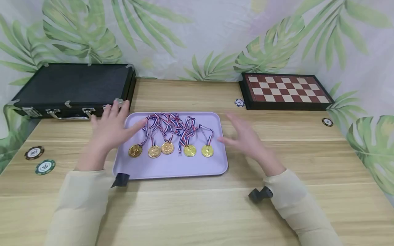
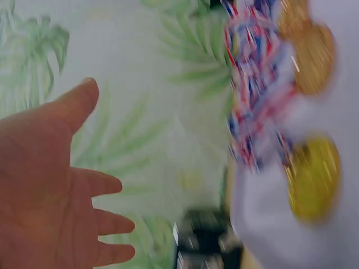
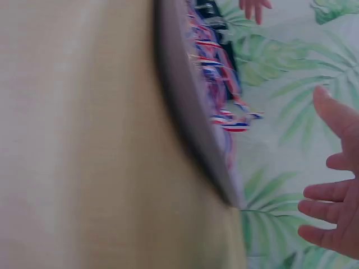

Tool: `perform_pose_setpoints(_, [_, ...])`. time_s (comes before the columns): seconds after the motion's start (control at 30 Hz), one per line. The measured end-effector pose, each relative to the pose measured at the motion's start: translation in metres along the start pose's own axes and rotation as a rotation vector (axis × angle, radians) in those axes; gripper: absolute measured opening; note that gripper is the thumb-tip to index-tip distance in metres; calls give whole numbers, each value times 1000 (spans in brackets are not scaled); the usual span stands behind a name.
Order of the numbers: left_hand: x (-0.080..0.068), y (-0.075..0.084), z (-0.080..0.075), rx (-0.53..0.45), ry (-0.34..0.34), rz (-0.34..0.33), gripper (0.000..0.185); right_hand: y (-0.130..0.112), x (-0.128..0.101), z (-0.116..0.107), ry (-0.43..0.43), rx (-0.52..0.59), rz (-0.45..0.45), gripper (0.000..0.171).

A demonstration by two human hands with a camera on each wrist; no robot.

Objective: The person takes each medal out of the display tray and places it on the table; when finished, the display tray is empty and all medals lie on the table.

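Observation:
A lilac tray (image 1: 172, 167) lies on the wooden table and carries several gold medals (image 1: 167, 147) with red, white and blue ribbons (image 1: 172, 123) bunched at its far side. My left hand (image 1: 112, 128) hovers over the tray's left edge, fingers spread and straight, holding nothing. My right hand (image 1: 246, 136) hovers just right of the tray, also spread and empty. The left wrist view shows the left hand's (image 2: 61, 185) palm open with blurred medals (image 2: 314, 176) to the right. Beside the tray's edge (image 3: 190, 129) in the right wrist view, the right hand's fingers (image 3: 331, 216) are extended.
A black case (image 1: 72, 89) with metal latches sits at the back left. A folded chessboard (image 1: 284, 89) lies at the back right. Poker chips lie at the left (image 1: 44, 166), near the board (image 1: 239, 102) and at the right (image 1: 327, 121). A leaf-print backdrop surrounds the table.

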State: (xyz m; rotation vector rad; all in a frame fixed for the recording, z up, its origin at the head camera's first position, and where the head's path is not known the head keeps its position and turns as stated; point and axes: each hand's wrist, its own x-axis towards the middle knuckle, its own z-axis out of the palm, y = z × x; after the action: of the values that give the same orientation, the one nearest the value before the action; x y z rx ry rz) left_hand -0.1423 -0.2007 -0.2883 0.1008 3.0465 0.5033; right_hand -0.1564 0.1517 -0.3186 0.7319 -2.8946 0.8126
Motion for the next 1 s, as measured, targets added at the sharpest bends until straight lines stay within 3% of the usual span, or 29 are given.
perform_pose_setpoints(0.1, [-5, -24, 2, -68, -27, -30, 86, -1, -8, 17, -42, 132, -12, 71])
perform_pose_setpoints(0.27, [-9, -54, 11, -195, -117, -37, 81, -1, -12, 38, -70, 241, -138, 52])
perform_pose_setpoints(0.43, [-12, -73, 24, -423, -197, -29, 73, 3, -10, 53, -88, 137, -141, 47])
perform_pose_setpoints(0.53, [-12, -81, 33, -498, -171, -23, 69, 4, -8, 59, -75, 58, -129, 49])
perform_pose_setpoints(0.77, [-8, -90, 58, -331, 34, 38, 53, 3, -5, 65, -59, -19, -97, 46])
perform_pose_setpoints(1.0, [-8, -88, 66, -268, 77, 21, 51, -2, -5, 62, -84, -79, -73, 46])
